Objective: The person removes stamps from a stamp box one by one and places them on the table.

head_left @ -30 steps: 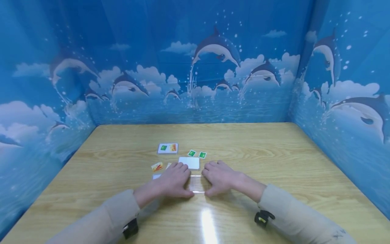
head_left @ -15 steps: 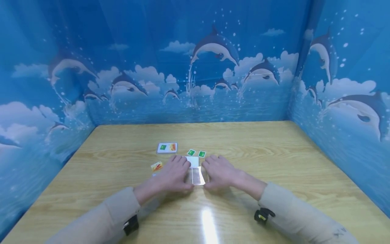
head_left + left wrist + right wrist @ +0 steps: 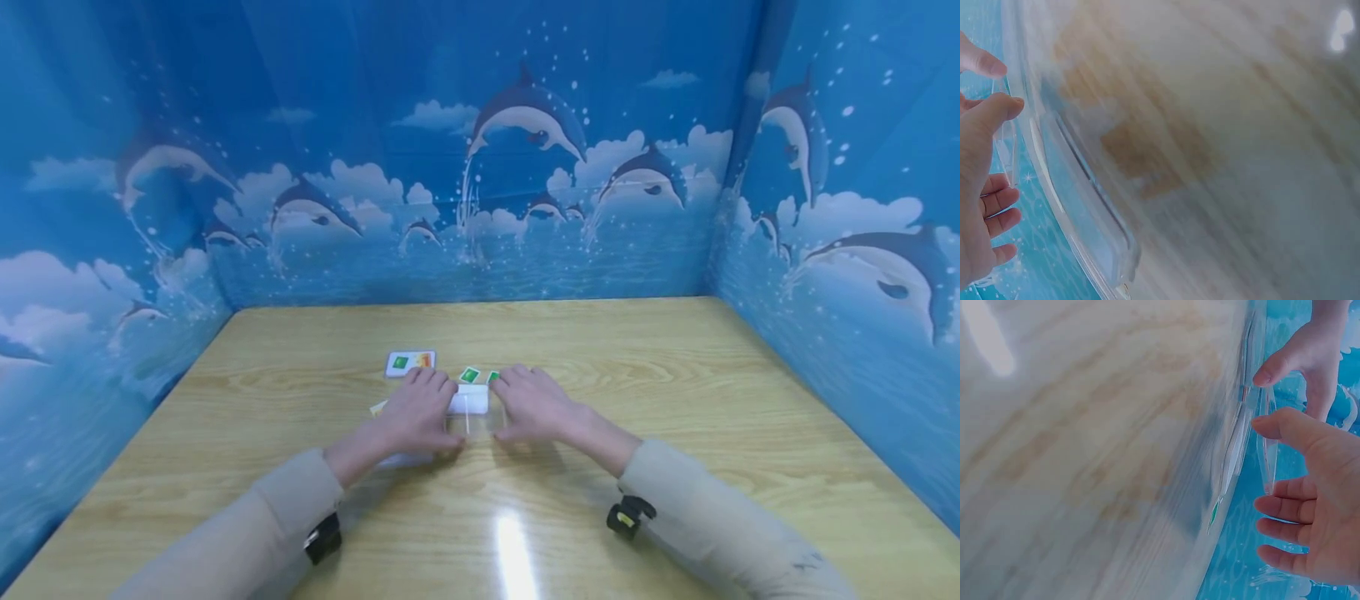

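Between both hands is a thin clear plastic plate (image 3: 480,425), and its far part overlaps a white rectangular slab (image 3: 470,399) on the table in the head view. My left hand (image 3: 422,410) pinches the plate's left side between thumb and fingers. The right side is pinched by my right hand (image 3: 536,406). In the left wrist view the plate (image 3: 1007,153) appears edge-on, raised off the table, behind the left thumb. From the right wrist, the plate (image 3: 1268,456) also appears as a narrow clear strip beside the right hand (image 3: 1310,487).
A white-framed card (image 3: 410,363) with green and orange pictures lies beyond the left hand. Two small green picture pieces (image 3: 469,375) lie behind the slab, one partly covered by the right hand. Another white slab (image 3: 405,460) lies partly under the left hand. Dolphin-print curtains (image 3: 360,217) surround the table.
Both hands have moved forward, carrying the clear plate from in front of the white slab to over its near part. The near-left slab shows more now.
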A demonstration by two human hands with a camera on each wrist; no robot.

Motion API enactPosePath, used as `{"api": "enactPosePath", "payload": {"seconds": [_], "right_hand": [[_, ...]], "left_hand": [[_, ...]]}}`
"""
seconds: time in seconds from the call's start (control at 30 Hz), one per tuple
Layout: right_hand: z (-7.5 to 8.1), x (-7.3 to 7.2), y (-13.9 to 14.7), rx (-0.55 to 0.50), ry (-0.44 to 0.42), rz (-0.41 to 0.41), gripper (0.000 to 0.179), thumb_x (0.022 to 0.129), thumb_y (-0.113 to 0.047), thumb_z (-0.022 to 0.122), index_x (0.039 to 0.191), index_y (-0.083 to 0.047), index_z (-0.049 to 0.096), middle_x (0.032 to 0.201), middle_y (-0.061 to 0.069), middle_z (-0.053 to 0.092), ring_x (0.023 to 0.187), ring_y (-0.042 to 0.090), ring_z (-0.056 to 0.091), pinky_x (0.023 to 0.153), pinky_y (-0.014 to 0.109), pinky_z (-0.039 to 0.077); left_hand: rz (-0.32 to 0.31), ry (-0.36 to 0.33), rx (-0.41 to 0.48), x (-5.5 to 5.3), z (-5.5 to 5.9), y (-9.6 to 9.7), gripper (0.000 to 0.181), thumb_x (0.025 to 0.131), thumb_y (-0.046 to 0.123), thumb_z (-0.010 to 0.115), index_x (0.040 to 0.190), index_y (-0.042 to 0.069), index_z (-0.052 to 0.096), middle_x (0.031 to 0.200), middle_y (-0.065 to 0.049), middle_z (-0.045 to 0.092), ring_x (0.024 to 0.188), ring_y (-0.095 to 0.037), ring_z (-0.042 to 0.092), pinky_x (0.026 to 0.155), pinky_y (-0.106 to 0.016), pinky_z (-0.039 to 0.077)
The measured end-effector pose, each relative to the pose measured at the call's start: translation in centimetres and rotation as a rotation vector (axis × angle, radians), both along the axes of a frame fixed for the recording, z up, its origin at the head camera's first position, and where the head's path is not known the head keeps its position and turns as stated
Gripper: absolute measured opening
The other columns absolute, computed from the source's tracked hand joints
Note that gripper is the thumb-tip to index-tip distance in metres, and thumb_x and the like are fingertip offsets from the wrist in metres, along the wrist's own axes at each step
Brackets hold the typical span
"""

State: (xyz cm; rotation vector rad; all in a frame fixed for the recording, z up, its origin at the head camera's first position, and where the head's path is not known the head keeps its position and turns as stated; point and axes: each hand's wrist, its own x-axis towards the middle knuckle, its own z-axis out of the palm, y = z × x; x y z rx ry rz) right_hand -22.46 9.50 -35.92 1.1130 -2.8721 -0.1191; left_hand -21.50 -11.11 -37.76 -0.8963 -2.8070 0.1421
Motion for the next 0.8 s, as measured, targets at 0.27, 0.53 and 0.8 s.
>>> {"api": "enactPosePath", "payload": {"seconds": [0.27, 0.53, 0.8], "right_hand": [[0.2, -0.8, -0.7, 0.002, 0.011, -0.009, 0.069, 0.073, -0.043, 0.074, 0.125, -0.003, 0.052, 0.118, 0.011, 0.055, 0.109, 0.025, 0.049, 0.087, 0.039, 0.044], [-0.1, -1.7, -1.5, -0.021, 0.027, -0.027, 0.062, 0.072, -0.040, 0.075, 0.119, -0.004, 0.055, 0.108, 0.008, 0.057, 0.099, 0.022, 0.051, 0.080, 0.034, 0.045], [0.0, -2.6, -2.0, -0.038, -0.010, -0.069, 0.065, 0.071, -0.040, 0.076, 0.121, -0.004, 0.054, 0.108, 0.008, 0.057, 0.097, 0.021, 0.051, 0.083, 0.036, 0.045]], "left_hand": [[-0.005, 0.024, 0.008, -1.1, 0.3, -0.3, 0.071, 0.067, 0.059, 0.070, 0.109, 0.004, 0.055, 0.101, -0.008, 0.054, 0.098, -0.024, 0.048, 0.093, -0.044, 0.037], [0.014, 0.023, -0.005, -1.7, 0.9, -0.6, 0.068, 0.068, 0.056, 0.071, 0.107, 0.003, 0.056, 0.101, -0.010, 0.054, 0.097, -0.025, 0.048, 0.093, -0.045, 0.039], [0.046, -0.005, -0.014, -2.8, 0.9, -0.7, 0.069, 0.069, 0.054, 0.073, 0.113, 0.003, 0.055, 0.110, -0.012, 0.055, 0.105, -0.027, 0.049, 0.097, -0.047, 0.037]]}}
